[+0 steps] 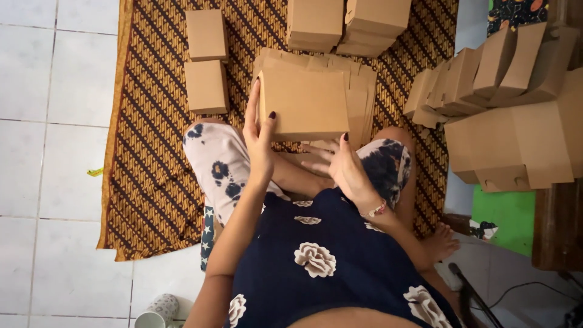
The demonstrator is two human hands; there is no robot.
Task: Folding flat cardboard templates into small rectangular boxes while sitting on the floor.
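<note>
Flat brown cardboard box sits over the lap, right above a stack of flat blanks on the patterned mat, long axis running left-right. Left hand is the nearer one: grip pinched on the box's left edge, fingers up the side, thumb on the face. Right hand sits just below the box's bottom right corner, fingers spread, one fingertip touching the lower edge, holding nothing.

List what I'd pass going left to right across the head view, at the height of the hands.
White tiled floor → patterned mat → left hand → held flat box → right hand → row of folded boxes.
</note>
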